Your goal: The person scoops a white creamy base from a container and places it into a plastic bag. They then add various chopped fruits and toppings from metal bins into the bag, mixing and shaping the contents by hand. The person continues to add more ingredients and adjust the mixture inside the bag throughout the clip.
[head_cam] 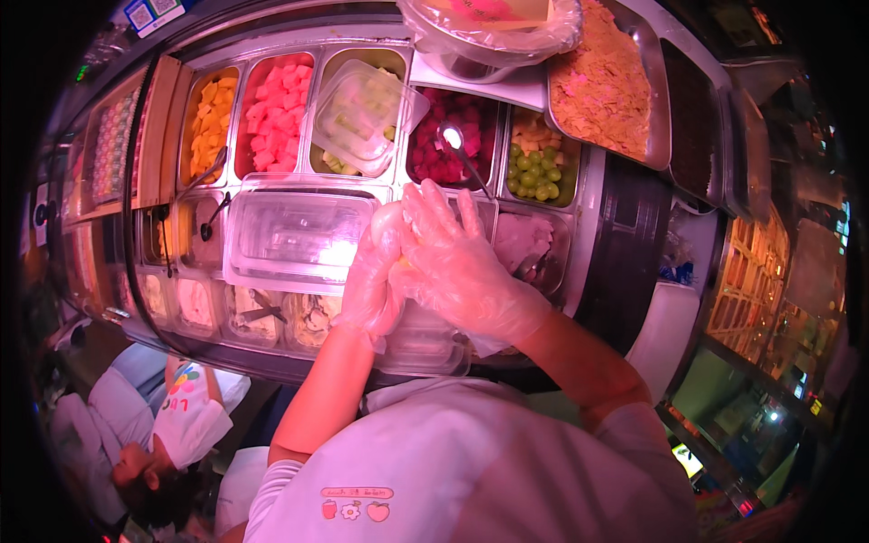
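Observation:
In front of my chest, both hands meet above the food counter in clear plastic gloves. My left hand (372, 288) cups a soft, pale rounded lump (387, 220) that looks like dough, its thumb against it. Across the lump's right side lies my right hand (458, 271), fingers stretched forward and palm turned inward. Some yellow shows between the palms; what it is stays hidden. Just left of the hands a clear plastic lid (292, 234) covers part of the counter. Beyond my fingertips, a metal spoon (453, 142) rests in a pan of dark red fruit cubes (434, 122).
Pans hold orange cubes (212, 115), pink cubes (278, 112) and green grapes (535, 170). A tilted clear lid (360, 112) lies over another pan. Further right are a tray of flakes (601, 88) and a plastic-lined bowl (475, 44). Another person (180, 421) is at lower left.

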A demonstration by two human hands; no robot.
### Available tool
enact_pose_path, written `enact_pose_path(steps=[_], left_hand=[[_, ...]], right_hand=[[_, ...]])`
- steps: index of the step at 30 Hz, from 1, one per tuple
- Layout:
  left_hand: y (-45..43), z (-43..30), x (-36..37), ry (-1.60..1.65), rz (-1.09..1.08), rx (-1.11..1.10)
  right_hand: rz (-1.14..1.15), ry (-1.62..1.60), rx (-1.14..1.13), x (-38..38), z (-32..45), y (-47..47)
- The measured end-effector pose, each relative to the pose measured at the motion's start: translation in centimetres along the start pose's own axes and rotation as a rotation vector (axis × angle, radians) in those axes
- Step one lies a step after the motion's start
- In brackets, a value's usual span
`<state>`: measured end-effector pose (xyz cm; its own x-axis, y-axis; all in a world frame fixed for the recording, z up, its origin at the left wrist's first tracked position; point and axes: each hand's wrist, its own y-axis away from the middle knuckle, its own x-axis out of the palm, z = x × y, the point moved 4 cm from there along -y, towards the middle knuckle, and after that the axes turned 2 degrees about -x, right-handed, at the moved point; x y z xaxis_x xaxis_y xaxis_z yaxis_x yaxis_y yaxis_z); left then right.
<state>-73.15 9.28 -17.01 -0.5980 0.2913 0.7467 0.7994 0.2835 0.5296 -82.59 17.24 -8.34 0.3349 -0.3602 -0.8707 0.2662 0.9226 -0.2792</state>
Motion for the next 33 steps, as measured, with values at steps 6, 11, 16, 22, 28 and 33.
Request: enact_pose_path(steps=[6,11,16,22,28,33], left_hand=[[0.0,-1.0,-1.4,0.041,0.158,-0.027],[0.5,-2.4,0.1,-0.054,0.081,-0.012],[1.0,-3.1,-1.1,0.004,0.091,0.015],[0.9,-1.7,-1.2,0.037,0.113,-0.034],[1.8,-2.0,-0.4,0.03,0.095,-0.036],[1.5,-2.2,-0.8,0.059,0.138,-0.032]], right_hand=[[0.272,0.097,0.254,5.2,-11.8,0.1],[0.472,0.153,0.771,10.2,-19.1,0.8],[0.426,-0.009,0.937,9.3,-19.6,0.2],[0.01,-0.059,0.748,10.2,-16.3,-0.5],[-0.046,-0.206,0.565,11.9,-15.8,1.9],[-0.107,-1.232,1.058,12.9,-16.8,3.1]])
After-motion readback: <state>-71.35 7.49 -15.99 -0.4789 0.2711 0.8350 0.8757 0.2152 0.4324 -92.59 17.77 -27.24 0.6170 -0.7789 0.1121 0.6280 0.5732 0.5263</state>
